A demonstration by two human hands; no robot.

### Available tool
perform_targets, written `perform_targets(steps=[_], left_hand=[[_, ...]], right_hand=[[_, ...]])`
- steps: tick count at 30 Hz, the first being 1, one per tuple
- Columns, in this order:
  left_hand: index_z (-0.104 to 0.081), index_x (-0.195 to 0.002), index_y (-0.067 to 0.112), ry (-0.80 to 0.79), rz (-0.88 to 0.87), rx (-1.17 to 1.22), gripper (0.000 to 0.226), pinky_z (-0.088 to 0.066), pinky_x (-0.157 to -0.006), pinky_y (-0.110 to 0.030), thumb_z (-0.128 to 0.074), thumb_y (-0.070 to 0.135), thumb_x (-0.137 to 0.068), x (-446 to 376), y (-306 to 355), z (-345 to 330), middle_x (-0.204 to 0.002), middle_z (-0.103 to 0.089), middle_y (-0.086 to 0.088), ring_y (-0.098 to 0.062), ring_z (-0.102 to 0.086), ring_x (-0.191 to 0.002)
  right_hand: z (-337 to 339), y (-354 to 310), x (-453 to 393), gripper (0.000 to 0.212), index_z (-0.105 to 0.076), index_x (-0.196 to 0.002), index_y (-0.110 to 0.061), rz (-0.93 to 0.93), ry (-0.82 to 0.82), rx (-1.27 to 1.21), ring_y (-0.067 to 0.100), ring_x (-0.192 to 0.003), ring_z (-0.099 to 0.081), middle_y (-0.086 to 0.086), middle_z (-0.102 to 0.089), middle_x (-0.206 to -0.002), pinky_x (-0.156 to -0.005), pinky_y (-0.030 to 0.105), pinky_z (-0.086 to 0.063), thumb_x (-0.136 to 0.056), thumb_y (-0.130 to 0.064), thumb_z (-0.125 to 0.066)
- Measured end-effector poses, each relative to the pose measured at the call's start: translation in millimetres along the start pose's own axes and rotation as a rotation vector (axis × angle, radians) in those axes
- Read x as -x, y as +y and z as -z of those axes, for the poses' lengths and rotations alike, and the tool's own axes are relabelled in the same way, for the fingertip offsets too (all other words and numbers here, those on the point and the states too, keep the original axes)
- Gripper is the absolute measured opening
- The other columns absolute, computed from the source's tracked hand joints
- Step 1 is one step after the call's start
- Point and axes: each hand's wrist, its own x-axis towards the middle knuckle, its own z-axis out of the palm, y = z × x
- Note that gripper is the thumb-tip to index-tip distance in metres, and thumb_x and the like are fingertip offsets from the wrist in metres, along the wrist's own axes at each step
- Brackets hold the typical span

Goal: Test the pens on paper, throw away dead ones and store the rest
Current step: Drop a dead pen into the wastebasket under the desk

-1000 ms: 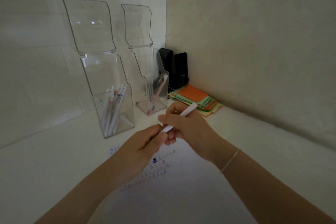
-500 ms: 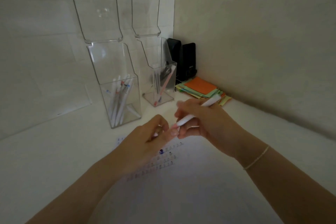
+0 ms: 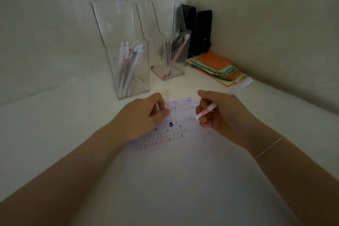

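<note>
My right hand (image 3: 222, 115) grips a white and pink pen (image 3: 209, 109) in a writing hold. Its tip touches the white test paper (image 3: 183, 161) at the right end of a row of small ink marks. My left hand (image 3: 141, 117) rests on the paper's left side, fingers curled on a small white piece that looks like the pen cap (image 3: 157, 105). A clear box (image 3: 128, 79) with several pens stands behind my left hand. A second clear box (image 3: 171, 60) further right holds a pink pen and a few others.
Both clear boxes have their lids raised against the wall. A stack of coloured paper notes (image 3: 216, 66) lies in the corner at the right, with two black objects (image 3: 199, 29) behind it. Walls close the desk at the back and right.
My hands were joined on the pen and have pulled apart, the cap coming off in the left. My right hand has brought the pen tip down onto the paper.
</note>
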Motion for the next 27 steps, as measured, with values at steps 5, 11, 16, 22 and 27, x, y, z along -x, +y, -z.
perform_targets(steps=[5, 11, 16, 22, 27], left_hand=[[-0.048, -0.083, 0.026, 0.031, -0.038, -0.144, 0.03, -0.032, -0.053, -0.023, -0.05, 0.056, -0.085, 2, 1, -5, -0.062, -0.052, 0.007, -0.002, -0.047, -0.057], [-0.045, -0.082, 0.027, 0.086, -0.078, -0.259, 0.038, -0.032, -0.052, -0.023, -0.045, 0.065, -0.081, -1, -1, -8, -0.06, -0.049, 0.009, -0.002, -0.045, -0.056], [-0.043, -0.081, 0.028, 0.099, -0.062, -0.301, 0.045, -0.032, -0.052, -0.025, -0.041, 0.072, -0.075, -3, -1, -10, -0.06, -0.049, 0.009, -0.003, -0.045, -0.056], [-0.043, -0.08, 0.028, 0.113, -0.061, -0.311, 0.047, -0.033, -0.053, -0.023, -0.041, 0.074, -0.073, -3, -3, -11, -0.061, -0.05, 0.008, -0.003, -0.045, -0.057], [-0.043, -0.081, 0.027, 0.108, -0.066, -0.306, 0.047, -0.034, -0.054, -0.025, -0.04, 0.074, -0.072, -2, -3, -11, -0.063, -0.051, 0.007, -0.004, -0.045, -0.057]], right_hand=[[-14, 14, -7, 0.031, -0.059, -0.066, -0.003, 0.026, 0.068, 0.119, 0.017, -0.045, -0.061, 0.013, -0.062, -0.056, -0.045, 0.024, -0.051, -0.09, -0.022, -0.061], [-17, 24, -12, 0.014, -0.061, -0.077, 0.005, 0.185, 0.113, 0.29, 0.015, -0.043, -0.057, 0.012, -0.062, -0.055, -0.044, 0.022, -0.048, -0.083, -0.006, -0.067], [-18, 40, -13, 0.028, -0.051, -0.063, 0.016, 0.387, 0.356, 0.61, 0.006, -0.028, -0.042, 0.016, -0.059, -0.048, -0.034, 0.017, -0.035, -0.082, -0.004, -0.058], [-19, 42, -12, 0.024, -0.052, -0.068, 0.019, 0.393, 0.355, 0.611, 0.005, -0.023, -0.042, 0.015, -0.054, -0.044, -0.03, 0.015, -0.034, -0.078, -0.001, -0.059], [-19, 43, -14, 0.023, -0.053, -0.067, 0.017, 0.4, 0.348, 0.621, 0.007, -0.024, -0.046, 0.005, -0.053, -0.037, -0.03, 0.016, -0.036, -0.079, -0.002, -0.06]])
